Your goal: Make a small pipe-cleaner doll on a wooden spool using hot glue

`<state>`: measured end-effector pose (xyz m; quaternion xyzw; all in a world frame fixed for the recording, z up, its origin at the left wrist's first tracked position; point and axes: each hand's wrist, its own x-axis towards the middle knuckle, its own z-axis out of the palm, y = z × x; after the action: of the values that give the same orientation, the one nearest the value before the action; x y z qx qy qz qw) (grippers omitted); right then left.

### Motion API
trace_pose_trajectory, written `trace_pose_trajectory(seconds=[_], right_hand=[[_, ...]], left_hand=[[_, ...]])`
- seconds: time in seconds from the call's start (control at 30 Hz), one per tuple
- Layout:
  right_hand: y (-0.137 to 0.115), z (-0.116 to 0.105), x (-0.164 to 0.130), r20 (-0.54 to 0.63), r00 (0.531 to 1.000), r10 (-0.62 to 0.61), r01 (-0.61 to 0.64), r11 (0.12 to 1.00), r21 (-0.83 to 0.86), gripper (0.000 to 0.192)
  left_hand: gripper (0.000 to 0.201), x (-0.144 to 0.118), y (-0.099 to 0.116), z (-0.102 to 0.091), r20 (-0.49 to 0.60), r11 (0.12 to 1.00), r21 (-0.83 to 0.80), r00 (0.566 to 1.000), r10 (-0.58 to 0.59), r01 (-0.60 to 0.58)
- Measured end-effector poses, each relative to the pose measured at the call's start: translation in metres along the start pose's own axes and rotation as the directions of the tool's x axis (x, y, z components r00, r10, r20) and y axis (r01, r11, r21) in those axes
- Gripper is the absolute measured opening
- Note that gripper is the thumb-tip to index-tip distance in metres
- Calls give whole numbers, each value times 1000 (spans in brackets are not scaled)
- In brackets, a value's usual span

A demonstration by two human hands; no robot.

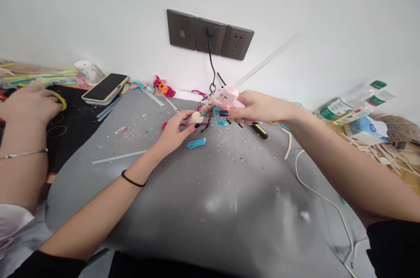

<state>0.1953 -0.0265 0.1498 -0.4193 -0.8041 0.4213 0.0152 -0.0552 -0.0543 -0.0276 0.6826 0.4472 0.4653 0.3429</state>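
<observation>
My right hand point(262, 106) is wrapped round a pink hot glue gun point(227, 95) with a light-blue trigger and a small red light glowing on it. A long clear glue stick point(265, 60) juts from its back end. The nozzle points left and down at a small cream-coloured piece point(197, 118) with pink below it. My left hand point(175, 132) pinches that piece between thumb and fingers; its exact kind is hard to make out. Whether nozzle and piece touch I cannot tell. Just below lies a folded light-blue fuzzy strip point(196, 142) on the grey mat point(203, 199).
A black-and-yellow cutter point(260, 131) lies beside my right hand. Glue sticks point(120, 156), scraps and a phone point(105, 88) are at left, near another person's hand point(31, 103). Plastic bottles point(351, 100), a tissue pack point(366, 130) and a white cable point(323, 201) are at right.
</observation>
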Motion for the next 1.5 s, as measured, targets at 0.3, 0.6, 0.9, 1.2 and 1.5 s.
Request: trace_pose_trajectory(seconds=[0.3, 0.6, 0.9, 1.2, 1.5], right_hand=[[-11, 0, -1, 31, 999, 30, -27, 997, -71, 30], [-16, -2, -1, 44, 999, 32, -28, 994, -104, 29], [-18, -1, 4, 49, 997, 53, -47, 992, -119, 28], [-19, -2, 7, 45, 998, 51, -45, 993, -110, 31], [-21, -4, 11, 46, 999, 28, -22, 991, -134, 32]], left_hand=[[38, 0, -1, 1, -19, 1000, -11, 1000, -16, 16], [39, -1, 1, 0, -13, 999, -23, 999, -32, 32], [41, 0, 1, -1, 2, 999, -36, 999, -41, 41], [40, 0, 4, -2, 8, 998, -33, 999, -53, 53], [35, -1, 4, -1, 12, 999, -28, 1000, -24, 25]])
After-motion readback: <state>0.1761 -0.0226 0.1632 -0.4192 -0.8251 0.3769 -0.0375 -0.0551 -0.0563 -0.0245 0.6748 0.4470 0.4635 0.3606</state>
